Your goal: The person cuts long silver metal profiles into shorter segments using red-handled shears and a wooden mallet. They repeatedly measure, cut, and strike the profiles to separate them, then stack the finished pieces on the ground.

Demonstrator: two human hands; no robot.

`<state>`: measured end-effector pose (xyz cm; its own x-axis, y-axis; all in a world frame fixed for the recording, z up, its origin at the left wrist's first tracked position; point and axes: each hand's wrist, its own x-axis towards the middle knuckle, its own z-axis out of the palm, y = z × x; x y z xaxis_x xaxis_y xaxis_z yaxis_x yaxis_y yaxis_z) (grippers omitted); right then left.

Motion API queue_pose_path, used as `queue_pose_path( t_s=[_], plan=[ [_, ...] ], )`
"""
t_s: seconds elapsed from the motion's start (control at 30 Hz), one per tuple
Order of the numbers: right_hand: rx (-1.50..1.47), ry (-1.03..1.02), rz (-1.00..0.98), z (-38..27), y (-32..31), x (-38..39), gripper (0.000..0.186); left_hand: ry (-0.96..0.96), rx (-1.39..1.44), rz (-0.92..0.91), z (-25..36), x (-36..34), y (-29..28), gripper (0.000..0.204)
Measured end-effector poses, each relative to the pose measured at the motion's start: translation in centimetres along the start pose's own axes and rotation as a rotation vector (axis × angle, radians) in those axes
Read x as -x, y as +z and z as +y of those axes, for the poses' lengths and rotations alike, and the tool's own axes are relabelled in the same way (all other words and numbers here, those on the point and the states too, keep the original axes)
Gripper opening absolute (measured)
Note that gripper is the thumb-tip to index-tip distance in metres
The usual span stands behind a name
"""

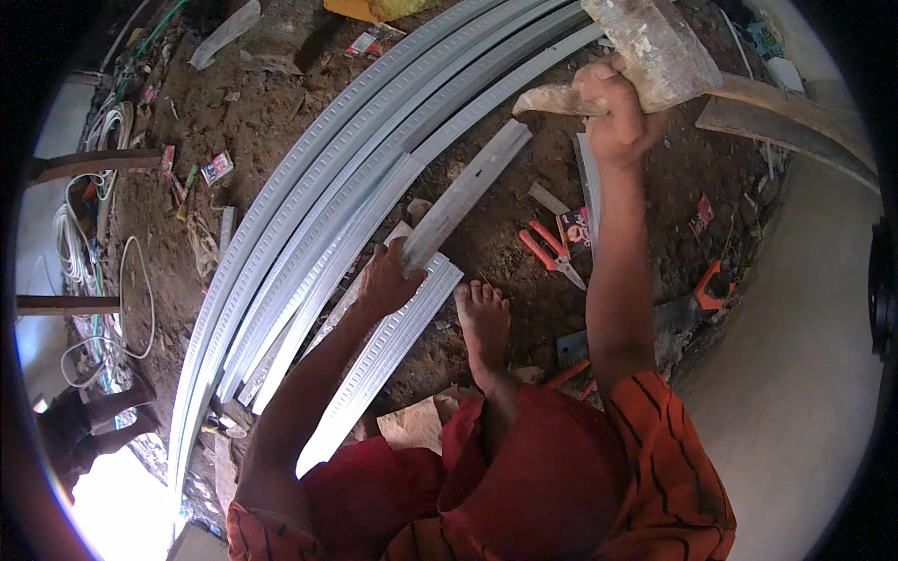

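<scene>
My right hand is raised at the upper right, its fingers closed around a rough, pale-stained wooden block with a tapering, handle-like end. My left hand is closed on the near end of a short grey metal channel, which slants up and away to the right. Below that hand lies a short bundle of slotted metal profiles. Long silvery metal profiles stretch beside it on the left. Between my arms, orange-handled snips rest on the soil.
A handsaw with an orange handle lies right of my knee. Loose white cable runs along the left wall. Wooden boards lean at the upper right. Litter dots the dirt floor. Another person's legs show at the lower left.
</scene>
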<state>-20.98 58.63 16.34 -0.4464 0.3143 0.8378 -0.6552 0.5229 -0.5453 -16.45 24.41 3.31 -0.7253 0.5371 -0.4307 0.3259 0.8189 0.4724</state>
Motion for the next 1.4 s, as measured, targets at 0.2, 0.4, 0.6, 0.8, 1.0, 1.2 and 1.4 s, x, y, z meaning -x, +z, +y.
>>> queue_pose_path(
  t_s=[0.2,0.4,0.6,0.8,1.0,1.2,1.4],
  plan=[
    [-0.100,0.413,0.182,-1.5,0.6,0.3,0.010,-0.045,-0.084,0.027,0.2,-0.8,-0.5,0.059],
    [-0.091,0.416,0.137,-2.0,0.9,0.1,0.009,-0.166,-0.242,-0.063,0.8,-1.6,-1.2,0.048],
    [0.192,-0.004,-0.009,-0.6,-0.6,-1.6,0.011,-0.179,-0.336,-0.168,1.2,-2.1,-1.8,0.044],
    [0.220,0.698,0.082,1.6,0.9,1.9,0.043,-0.230,-0.302,-0.236,1.9,-2.0,-2.7,0.043],
    [0.010,0.376,0.198,2.1,2.8,0.7,0.014,-0.165,-0.221,-0.294,1.4,-2.1,-2.2,0.046],
    [0.047,-0.007,-0.027,-1.9,-2.9,-6.8,0.016,-0.043,-0.024,-0.274,0.7,-1.9,-1.7,0.055],
    [-0.377,0.780,-0.176,-7.0,-2.6,-6.6,0.027,-0.103,-0.118,-0.238,-0.6,-1.8,-1.6,0.056]
  ],
)
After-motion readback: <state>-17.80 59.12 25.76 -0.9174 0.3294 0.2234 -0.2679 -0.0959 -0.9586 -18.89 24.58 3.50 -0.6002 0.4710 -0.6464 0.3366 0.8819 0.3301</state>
